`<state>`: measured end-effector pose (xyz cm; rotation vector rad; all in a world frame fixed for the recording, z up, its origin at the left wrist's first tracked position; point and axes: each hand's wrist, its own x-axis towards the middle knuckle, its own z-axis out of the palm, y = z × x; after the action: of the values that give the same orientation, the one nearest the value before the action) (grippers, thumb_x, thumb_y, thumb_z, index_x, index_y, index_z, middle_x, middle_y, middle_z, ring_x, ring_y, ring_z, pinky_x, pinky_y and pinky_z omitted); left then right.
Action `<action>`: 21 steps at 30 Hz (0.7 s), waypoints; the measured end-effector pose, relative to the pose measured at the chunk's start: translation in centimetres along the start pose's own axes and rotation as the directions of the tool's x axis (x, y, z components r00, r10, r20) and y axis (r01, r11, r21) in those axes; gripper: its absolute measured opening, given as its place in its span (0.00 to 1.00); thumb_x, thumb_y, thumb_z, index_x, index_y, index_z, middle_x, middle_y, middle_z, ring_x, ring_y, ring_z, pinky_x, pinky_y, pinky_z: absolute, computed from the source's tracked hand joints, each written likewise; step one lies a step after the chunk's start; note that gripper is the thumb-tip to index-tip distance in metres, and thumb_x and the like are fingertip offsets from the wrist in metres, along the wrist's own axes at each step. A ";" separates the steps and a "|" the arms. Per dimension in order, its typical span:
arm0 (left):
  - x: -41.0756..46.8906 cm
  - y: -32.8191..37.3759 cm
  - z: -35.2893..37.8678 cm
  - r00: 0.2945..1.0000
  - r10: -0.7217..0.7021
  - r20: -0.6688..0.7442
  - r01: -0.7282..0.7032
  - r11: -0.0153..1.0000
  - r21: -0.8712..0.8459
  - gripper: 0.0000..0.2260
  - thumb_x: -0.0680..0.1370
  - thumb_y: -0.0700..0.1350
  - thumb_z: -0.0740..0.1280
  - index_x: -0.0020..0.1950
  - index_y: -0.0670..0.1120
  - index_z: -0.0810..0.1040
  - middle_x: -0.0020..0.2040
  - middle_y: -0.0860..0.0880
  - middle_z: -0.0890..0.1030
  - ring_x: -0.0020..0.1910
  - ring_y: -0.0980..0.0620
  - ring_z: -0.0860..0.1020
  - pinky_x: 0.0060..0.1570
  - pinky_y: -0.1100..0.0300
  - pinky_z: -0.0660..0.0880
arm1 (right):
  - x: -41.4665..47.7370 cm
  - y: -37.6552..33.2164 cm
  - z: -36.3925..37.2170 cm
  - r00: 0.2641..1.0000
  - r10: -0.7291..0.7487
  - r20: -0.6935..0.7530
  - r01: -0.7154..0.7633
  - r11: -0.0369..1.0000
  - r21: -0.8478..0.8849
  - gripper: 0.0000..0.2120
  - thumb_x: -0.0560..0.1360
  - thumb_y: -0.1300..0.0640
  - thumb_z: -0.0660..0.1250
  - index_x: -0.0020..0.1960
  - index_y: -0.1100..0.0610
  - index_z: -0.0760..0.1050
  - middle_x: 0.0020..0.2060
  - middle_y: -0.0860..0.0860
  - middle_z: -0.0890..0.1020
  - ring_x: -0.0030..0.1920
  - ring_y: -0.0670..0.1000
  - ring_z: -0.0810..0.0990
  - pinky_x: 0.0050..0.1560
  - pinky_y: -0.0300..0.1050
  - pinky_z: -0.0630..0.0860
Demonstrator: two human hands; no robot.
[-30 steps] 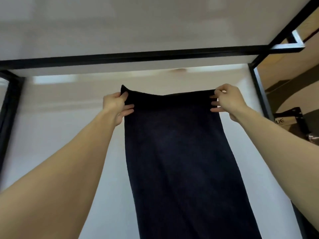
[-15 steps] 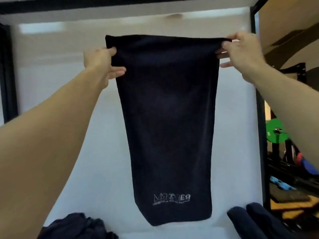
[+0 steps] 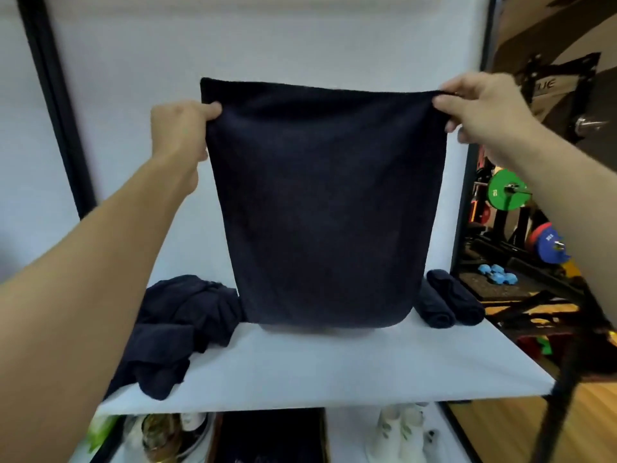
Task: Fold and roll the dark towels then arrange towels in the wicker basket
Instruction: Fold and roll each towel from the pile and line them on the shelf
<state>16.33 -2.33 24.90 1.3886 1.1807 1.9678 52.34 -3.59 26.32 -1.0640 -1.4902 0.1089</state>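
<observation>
Two top corners of dark towel (image 3: 320, 202) pinched, left hand (image 3: 178, 135), right hand (image 3: 484, 111); "UE" on black gear (image 3: 547, 85)

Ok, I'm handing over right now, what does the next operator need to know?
Hands: left hand pinches the top left corner of the held towel; right hand pinches the top right.
The towel hangs spread, its lower end about at the white table.
Done: two rolled towels lie at the table's right.
Left: fold and roll this one, then the crumpled pile on the left, then fill the basket, which is not in view.
</observation>
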 end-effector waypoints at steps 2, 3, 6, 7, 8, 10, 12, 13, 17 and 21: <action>-2.2 -3.2 -1.1 0.997 -0.076 0.006 0.076 0.996 0.050 0.13 0.72 0.44 0.71 0.33 0.48 0.68 0.32 0.50 0.69 0.27 0.53 0.63 0.29 0.59 0.62 | -2.9 1.7 0.8 0.991 0.101 0.091 -0.098 0.995 -0.028 0.06 0.78 0.60 0.67 0.44 0.50 0.78 0.36 0.49 0.79 0.27 0.41 0.76 0.25 0.35 0.67; -3.5 -5.1 -1.5 0.993 -0.121 0.015 0.119 0.989 0.087 0.13 0.73 0.44 0.71 0.33 0.47 0.69 0.30 0.50 0.68 0.28 0.53 0.64 0.30 0.59 0.63 | -4.5 2.9 1.5 0.977 0.157 0.143 -0.153 0.987 -0.040 0.05 0.78 0.60 0.67 0.45 0.52 0.79 0.37 0.50 0.80 0.28 0.42 0.77 0.26 0.36 0.68; -7.5 -11.7 -2.4 0.951 -0.306 0.034 0.296 0.939 0.176 0.10 0.74 0.43 0.70 0.35 0.44 0.73 0.31 0.48 0.73 0.30 0.51 0.69 0.31 0.60 0.65 | -9.5 7.1 3.9 0.907 0.315 0.281 -0.297 0.949 -0.106 0.03 0.78 0.61 0.67 0.48 0.57 0.80 0.38 0.54 0.81 0.30 0.43 0.78 0.28 0.36 0.69; -8.7 -14.3 -2.8 0.926 -0.377 0.025 0.366 0.912 0.188 0.10 0.74 0.44 0.71 0.35 0.43 0.75 0.33 0.47 0.75 0.31 0.50 0.71 0.32 0.59 0.68 | -11.2 8.5 4.7 0.879 0.361 0.311 -0.335 0.933 -0.135 0.03 0.77 0.62 0.67 0.48 0.58 0.80 0.37 0.55 0.81 0.28 0.42 0.78 0.27 0.37 0.69; -9.7 -16.7 -3.0 0.898 -0.439 0.017 0.427 0.880 0.207 0.08 0.74 0.45 0.71 0.36 0.44 0.77 0.36 0.46 0.78 0.33 0.49 0.74 0.34 0.58 0.70 | -12.8 9.9 5.5 0.850 0.405 0.339 -0.371 0.914 -0.162 0.03 0.77 0.62 0.67 0.48 0.59 0.80 0.36 0.55 0.81 0.26 0.41 0.77 0.26 0.36 0.68; -11.6 -21.2 -3.4 0.836 -0.548 0.009 0.526 0.807 0.267 0.07 0.71 0.47 0.72 0.39 0.43 0.80 0.39 0.46 0.79 0.38 0.47 0.76 0.40 0.56 0.72 | -15.9 12.8 7.2 0.778 0.484 0.400 -0.424 0.875 -0.235 0.04 0.77 0.62 0.67 0.46 0.60 0.80 0.34 0.55 0.81 0.24 0.41 0.76 0.24 0.36 0.68; -13.1 -24.6 -3.5 0.775 -0.631 0.042 0.589 0.744 0.315 0.09 0.72 0.45 0.72 0.34 0.44 0.78 0.38 0.43 0.77 0.37 0.45 0.75 0.41 0.52 0.72 | -18.3 15.5 8.7 0.699 0.542 0.467 -0.429 0.840 -0.332 0.04 0.77 0.62 0.67 0.45 0.58 0.80 0.36 0.54 0.82 0.29 0.44 0.80 0.27 0.37 0.69; -13.5 -25.7 -3.2 0.748 -0.660 0.062 0.608 0.720 0.333 0.10 0.73 0.43 0.72 0.33 0.43 0.76 0.38 0.41 0.79 0.37 0.44 0.77 0.41 0.51 0.75 | -19.1 16.6 9.2 0.661 0.562 0.497 -0.427 0.827 -0.366 0.04 0.76 0.62 0.67 0.45 0.58 0.80 0.37 0.54 0.83 0.31 0.45 0.80 0.28 0.38 0.70; -11.5 -27.6 -1.2 0.727 -0.676 0.121 0.616 0.719 0.322 0.05 0.76 0.39 0.69 0.43 0.37 0.80 0.40 0.41 0.81 0.37 0.45 0.80 0.34 0.57 0.78 | -17.0 19.2 10.4 0.556 0.591 0.584 -0.432 0.806 -0.404 0.04 0.76 0.63 0.67 0.47 0.60 0.81 0.38 0.51 0.83 0.33 0.47 0.81 0.29 0.38 0.71; -5.7 -29.6 1.9 0.790 -0.603 0.106 0.560 0.782 0.275 0.12 0.78 0.40 0.67 0.34 0.44 0.74 0.31 0.47 0.75 0.30 0.49 0.73 0.30 0.61 0.70 | -10.7 21.9 11.5 0.607 0.590 0.533 -0.482 0.806 -0.344 0.03 0.76 0.63 0.68 0.46 0.61 0.81 0.34 0.53 0.80 0.28 0.45 0.76 0.28 0.38 0.70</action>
<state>17.14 9.71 -2.76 1.0905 1.5549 1.2629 52.82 7.74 1.87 -1.7148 -1.7151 0.8619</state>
